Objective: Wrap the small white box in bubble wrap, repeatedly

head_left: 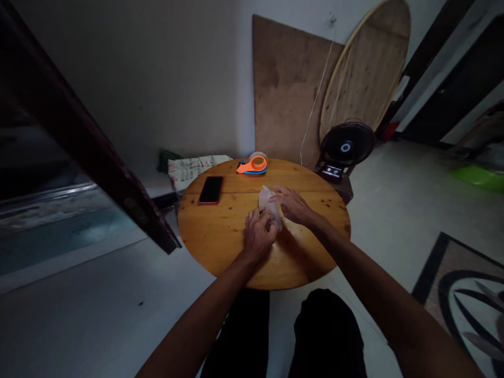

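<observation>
A small, crumpled, translucent plastic bag (264,196) lies on the round wooden table (220,236). My left hand (259,231) is closed on the bag's near end, with fingers bent and thumb pressed in. Reaching over the far end from the right, my right hand (291,203) has its fingers stretched out and apart, the tips at the plastic. Whether anything is inside the bag I cannot make out.
Toward the table's far edge stands an orange and blue tape dispenser (258,164) with a tape roll. A phone (211,189) lies at the left. Behind are a printed sack (192,169), a leaning brown board (287,84), a round tabletop (366,68) and a black round device (346,147).
</observation>
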A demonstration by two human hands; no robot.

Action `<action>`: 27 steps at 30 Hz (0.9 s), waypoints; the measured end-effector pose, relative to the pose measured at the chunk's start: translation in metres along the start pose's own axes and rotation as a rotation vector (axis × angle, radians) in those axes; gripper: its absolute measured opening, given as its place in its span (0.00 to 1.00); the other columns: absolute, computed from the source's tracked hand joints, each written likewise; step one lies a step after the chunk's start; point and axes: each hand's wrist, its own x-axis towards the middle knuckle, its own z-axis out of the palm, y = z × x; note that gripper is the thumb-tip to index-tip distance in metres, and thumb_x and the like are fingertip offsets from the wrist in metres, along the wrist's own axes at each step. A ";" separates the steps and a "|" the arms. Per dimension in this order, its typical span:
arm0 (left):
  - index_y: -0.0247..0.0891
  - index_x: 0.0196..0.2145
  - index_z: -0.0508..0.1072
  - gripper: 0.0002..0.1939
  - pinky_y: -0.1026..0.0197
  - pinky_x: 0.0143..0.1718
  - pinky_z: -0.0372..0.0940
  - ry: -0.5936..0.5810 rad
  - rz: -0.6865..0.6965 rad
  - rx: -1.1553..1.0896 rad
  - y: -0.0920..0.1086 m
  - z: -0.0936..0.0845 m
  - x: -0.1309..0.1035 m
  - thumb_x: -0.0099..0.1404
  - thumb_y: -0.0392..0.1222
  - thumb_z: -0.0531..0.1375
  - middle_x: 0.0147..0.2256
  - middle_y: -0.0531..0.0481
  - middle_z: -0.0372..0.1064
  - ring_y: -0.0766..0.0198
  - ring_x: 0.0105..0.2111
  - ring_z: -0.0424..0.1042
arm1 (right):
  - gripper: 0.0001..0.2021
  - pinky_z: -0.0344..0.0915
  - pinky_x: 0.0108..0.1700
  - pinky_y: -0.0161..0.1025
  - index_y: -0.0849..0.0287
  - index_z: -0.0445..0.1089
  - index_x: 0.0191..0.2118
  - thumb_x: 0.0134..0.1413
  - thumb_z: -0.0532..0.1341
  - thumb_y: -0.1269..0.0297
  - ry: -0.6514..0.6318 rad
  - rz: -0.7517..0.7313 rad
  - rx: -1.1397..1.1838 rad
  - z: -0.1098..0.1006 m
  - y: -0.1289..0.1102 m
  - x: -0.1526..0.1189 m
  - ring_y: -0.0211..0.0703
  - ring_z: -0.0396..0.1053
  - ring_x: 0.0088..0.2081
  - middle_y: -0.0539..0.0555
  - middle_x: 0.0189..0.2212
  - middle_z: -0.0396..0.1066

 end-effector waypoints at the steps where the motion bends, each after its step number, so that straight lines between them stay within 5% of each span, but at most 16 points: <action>1: 0.40 0.36 0.75 0.08 0.50 0.56 0.59 -0.007 -0.004 -0.005 0.000 0.001 0.000 0.58 0.35 0.59 0.50 0.43 0.67 0.53 0.53 0.63 | 0.15 0.58 0.57 0.53 0.54 0.76 0.46 0.54 0.59 0.70 -0.074 -0.040 -0.071 -0.002 -0.001 0.008 0.56 0.61 0.59 0.58 0.64 0.57; 5: 0.39 0.36 0.75 0.08 0.49 0.55 0.59 -0.014 -0.019 -0.020 0.000 0.001 0.000 0.58 0.34 0.58 0.52 0.42 0.68 0.52 0.52 0.65 | 0.09 0.56 0.56 0.53 0.58 0.77 0.37 0.51 0.61 0.72 -0.228 -0.135 -0.269 -0.009 -0.001 0.038 0.60 0.55 0.62 0.60 0.66 0.53; 12: 0.40 0.36 0.74 0.09 0.50 0.55 0.59 -0.041 -0.032 -0.005 0.006 -0.004 0.000 0.57 0.32 0.58 0.52 0.44 0.68 0.53 0.51 0.64 | 0.24 0.53 0.57 0.53 0.52 0.74 0.49 0.44 0.61 0.78 -0.212 -0.207 -0.263 -0.012 -0.002 0.063 0.60 0.52 0.64 0.58 0.68 0.49; 18: 0.40 0.37 0.74 0.08 0.50 0.55 0.59 -0.021 -0.017 0.002 0.008 -0.005 -0.002 0.59 0.34 0.58 0.53 0.44 0.67 0.53 0.52 0.64 | 0.13 0.60 0.46 0.40 0.61 0.74 0.44 0.57 0.55 0.71 0.003 0.148 -0.143 -0.006 0.006 0.044 0.47 0.69 0.45 0.61 0.45 0.74; 27: 0.40 0.35 0.71 0.08 0.50 0.56 0.58 -0.032 0.059 0.006 0.010 -0.007 -0.001 0.58 0.31 0.57 0.56 0.48 0.67 0.55 0.55 0.63 | 0.13 0.59 0.45 0.36 0.58 0.78 0.34 0.60 0.55 0.66 -0.077 0.070 0.030 0.033 0.016 0.021 0.42 0.70 0.41 0.56 0.37 0.76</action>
